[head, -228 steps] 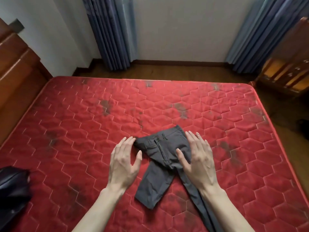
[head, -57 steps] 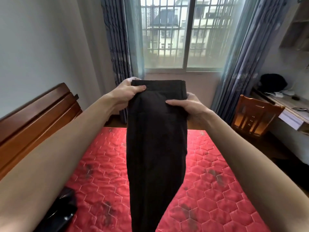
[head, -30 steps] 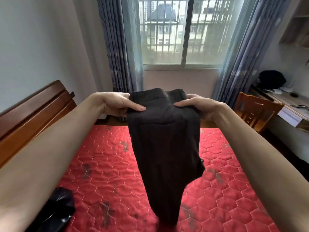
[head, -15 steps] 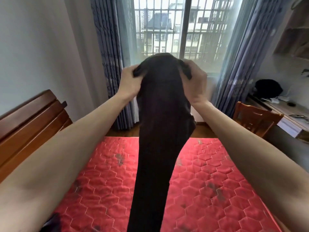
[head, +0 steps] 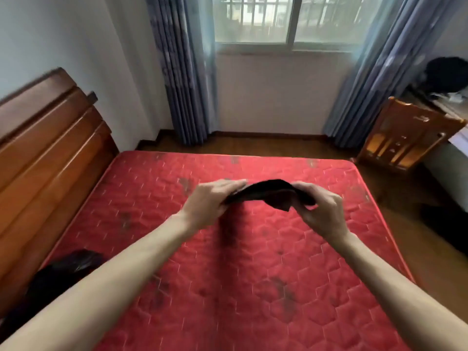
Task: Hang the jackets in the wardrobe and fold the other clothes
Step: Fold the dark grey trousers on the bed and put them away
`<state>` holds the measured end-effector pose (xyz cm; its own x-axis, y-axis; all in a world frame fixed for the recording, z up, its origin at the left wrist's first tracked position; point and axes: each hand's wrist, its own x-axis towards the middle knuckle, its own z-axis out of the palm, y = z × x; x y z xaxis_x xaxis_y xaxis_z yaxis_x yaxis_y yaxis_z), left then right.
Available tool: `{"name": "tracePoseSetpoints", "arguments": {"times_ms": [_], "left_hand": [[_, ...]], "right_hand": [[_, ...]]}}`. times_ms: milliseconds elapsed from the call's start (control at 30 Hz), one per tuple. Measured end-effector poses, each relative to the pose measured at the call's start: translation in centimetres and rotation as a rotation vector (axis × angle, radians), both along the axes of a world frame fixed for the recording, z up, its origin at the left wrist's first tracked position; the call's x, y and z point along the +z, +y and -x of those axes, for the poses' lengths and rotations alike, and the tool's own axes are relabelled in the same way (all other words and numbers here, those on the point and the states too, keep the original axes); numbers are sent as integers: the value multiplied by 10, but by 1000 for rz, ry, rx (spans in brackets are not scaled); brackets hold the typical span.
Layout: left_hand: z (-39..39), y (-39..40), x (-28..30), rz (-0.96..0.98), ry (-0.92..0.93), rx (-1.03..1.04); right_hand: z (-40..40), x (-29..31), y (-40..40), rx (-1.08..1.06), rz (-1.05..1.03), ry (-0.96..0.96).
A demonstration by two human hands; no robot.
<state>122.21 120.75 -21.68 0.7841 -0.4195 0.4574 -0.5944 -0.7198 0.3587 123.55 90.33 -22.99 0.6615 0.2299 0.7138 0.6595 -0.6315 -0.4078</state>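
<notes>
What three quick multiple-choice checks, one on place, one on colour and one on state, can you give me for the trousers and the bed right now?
1. Where are the dark trousers?
A. Spread flat on the mattress
B. Held in the air above the mattress
C. Draped over the wooden chair

2. What colour is the quilted mattress?
A. Red
B. Blue
C. White

3. How are the hands engaged?
A. Both hang idle
B. Only the right hand holds the trousers
C. Both grip the trousers, one at each end

Answers:
1 B: the bunched trousers sit between the hands, clear of the mattress, with a shadow beneath them.
2 A: the hexagon-stitched surface is red.
3 C: the left hand and the right hand each close on an end of the fabric.
</notes>
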Motion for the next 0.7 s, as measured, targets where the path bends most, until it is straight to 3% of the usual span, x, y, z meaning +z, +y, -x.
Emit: {"name": "tracePoseSetpoints", "arguments": {"times_ms": [167,367,533,600,700], "left_hand": [[98,11,-195,-188,258,-78],[219,-6,-371,-398,484,-183],[290,-18,-461,-712,785,-243],[310,-23,-483,-759,901,-272],[327,-33,-501,-721,877,-333]], "right_hand": [[92,-171,-15,255,344,301],[199,-352,-23,402,589,654],[275,-441,-24,455,764,759],[297,-461,-23,457,791,752],[321,-489,-23,476,808,780]]}}
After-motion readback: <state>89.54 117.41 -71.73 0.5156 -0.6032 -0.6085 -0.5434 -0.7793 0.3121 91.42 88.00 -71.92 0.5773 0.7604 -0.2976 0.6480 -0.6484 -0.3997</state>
